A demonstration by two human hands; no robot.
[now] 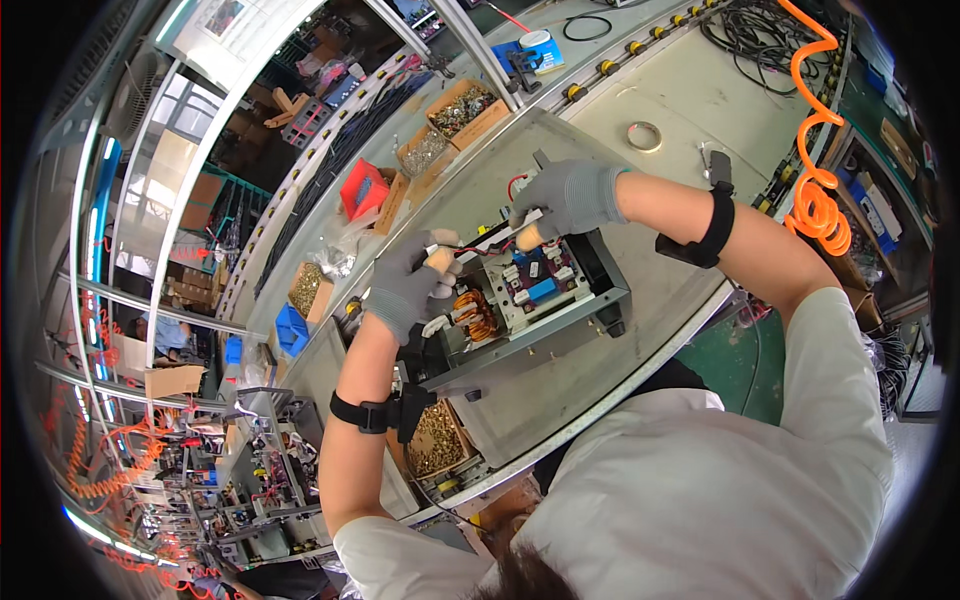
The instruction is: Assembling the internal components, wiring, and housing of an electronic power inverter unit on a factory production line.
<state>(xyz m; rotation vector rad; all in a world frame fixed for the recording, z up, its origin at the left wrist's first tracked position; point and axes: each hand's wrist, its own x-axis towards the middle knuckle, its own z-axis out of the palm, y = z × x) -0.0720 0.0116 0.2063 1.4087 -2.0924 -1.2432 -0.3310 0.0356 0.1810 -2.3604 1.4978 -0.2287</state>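
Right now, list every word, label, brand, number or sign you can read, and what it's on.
None reads clearly.
Tub: print too small to read.
White board, upper left: too blurred to read.
Unit at the hands: any markings too small to read.

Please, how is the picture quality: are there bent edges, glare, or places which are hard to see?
Head view: corners are black, and the near edge of the workbench bows; head view: strip lights glow white at lower left; head view: metal case, left hand and right hand look fairly crisp, while background clutter is too small for detail.
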